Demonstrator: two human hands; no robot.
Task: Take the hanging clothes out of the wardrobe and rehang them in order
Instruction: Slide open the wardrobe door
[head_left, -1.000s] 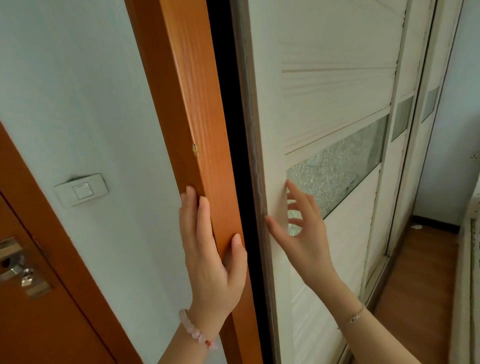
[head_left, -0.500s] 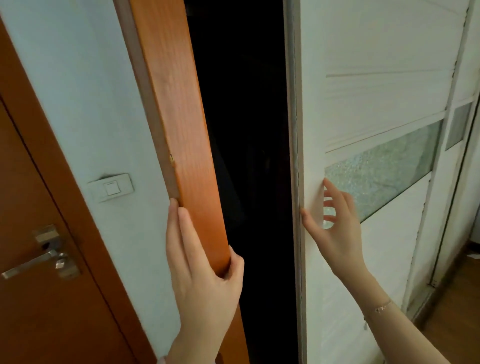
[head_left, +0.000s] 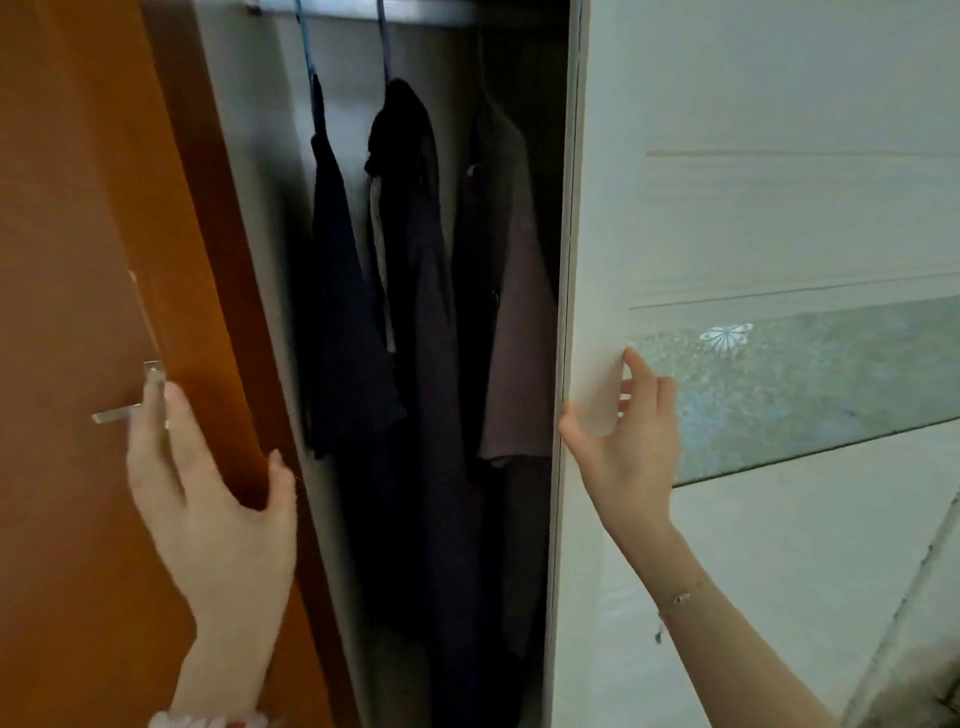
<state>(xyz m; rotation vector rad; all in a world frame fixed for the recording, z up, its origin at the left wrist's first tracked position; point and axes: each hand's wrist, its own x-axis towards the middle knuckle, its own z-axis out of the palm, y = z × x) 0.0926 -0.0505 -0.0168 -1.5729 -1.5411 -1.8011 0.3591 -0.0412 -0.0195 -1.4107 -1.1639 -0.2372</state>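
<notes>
- The door (head_left: 779, 208) has slid well off to the right. A second ago there was only a slit, and half a second ago a black gap. Now the wardrobe (head_left: 244, 156) stands open and light reaches inside.
- I can see the clothes (head_left: 415, 260) for the first time: three pieces hang close together from the rail (head_left: 415, 11). A dark blue one is on the left, a black one in the middle, and a greyish one sits just beside the door's edge.
- My right hand (head_left: 628, 447) is as it was, pinching the door. The thumb is hooked on its front edge and the fingers are bent against its face, one tip at the corner of the glass panel (head_left: 805, 389).
- My left hand (head_left: 208, 499) keeps its brace on the wooden frame (head_left: 104, 260), fingers flat and long, thumb round the inner edge.
- Nothing is off the rail yet. I judge the opening step about done, and the next move is to let go and reach in for a hanger.
</notes>
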